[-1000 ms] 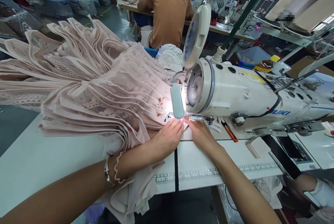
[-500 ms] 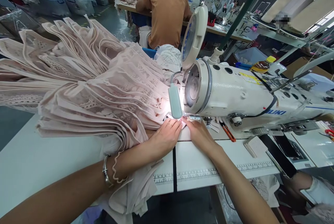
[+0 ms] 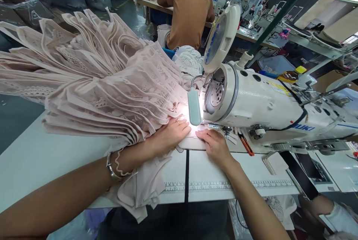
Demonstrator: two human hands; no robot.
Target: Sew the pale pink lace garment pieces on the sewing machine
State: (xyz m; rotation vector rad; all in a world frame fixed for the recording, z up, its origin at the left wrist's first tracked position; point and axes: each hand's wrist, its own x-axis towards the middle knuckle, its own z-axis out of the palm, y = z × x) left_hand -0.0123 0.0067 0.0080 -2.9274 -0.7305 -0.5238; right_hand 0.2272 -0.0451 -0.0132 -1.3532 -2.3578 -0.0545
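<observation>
Pale pink lace-trimmed fabric (image 3: 123, 94) lies in a thick, many-layered heap left of the white sewing machine (image 3: 251, 94). My left hand (image 3: 172, 135) rests on the heap's near edge, fingers stretched flat over the cloth toward the lit sewing area. Close by on the right, my right hand (image 3: 215, 145) has its fingers bent together, the tips at the edge of the pink cloth below the machine head. A small green-grey lamp (image 3: 194, 107) hides the needle. Between the two hands there is a narrow gap. Loose fabric (image 3: 142, 191) hangs over the table's front edge below my left wrist.
Right of my right hand lie orange thread snips (image 3: 246, 144), a stack of pale cards (image 3: 275, 162) and a dark phone (image 3: 299, 174). A ruler strip (image 3: 207, 186) runs along the table front. A person in a brown shirt (image 3: 188, 9) sits ahead.
My hands have moved slightly apart, the left one leftward off the spot under the lamp. The machine's round end disc, blurred before, now shows its holes clearly. The view has shifted a little.
</observation>
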